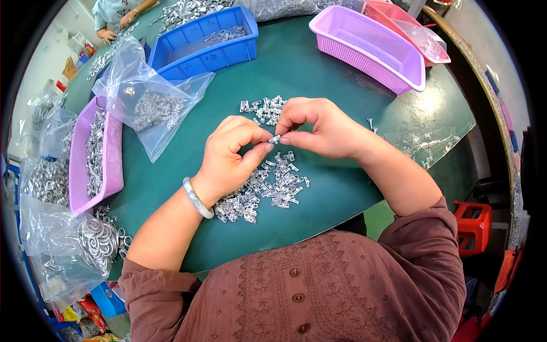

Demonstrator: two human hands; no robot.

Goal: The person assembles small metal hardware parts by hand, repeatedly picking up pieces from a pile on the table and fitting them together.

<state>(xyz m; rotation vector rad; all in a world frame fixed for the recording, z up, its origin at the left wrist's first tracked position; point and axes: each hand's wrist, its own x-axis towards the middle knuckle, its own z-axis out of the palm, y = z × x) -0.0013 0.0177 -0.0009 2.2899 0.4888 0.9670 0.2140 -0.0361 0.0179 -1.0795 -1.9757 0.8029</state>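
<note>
Between my two hands is a small silver metal buckle piece [275,139], pinched at its two ends. My left hand [231,157], with a pale bangle [196,198] on the wrist, grips it by thumb and forefinger. The thumb and forefinger of my right hand [319,128] close on its other end. Below my hands lies a loose pile of similar small metal pieces [285,185], partly hidden by my left hand. A smaller heap of such pieces [265,109] lies just beyond my fingers.
A clear bag of tiny metal parts [156,108] and a filled purple basket [114,159] stand left. Farther back are a blue bin [205,60] and another purple basket [370,51]. Metal rings [99,242] lie near left. Another person's hand [128,20] works at the far left.
</note>
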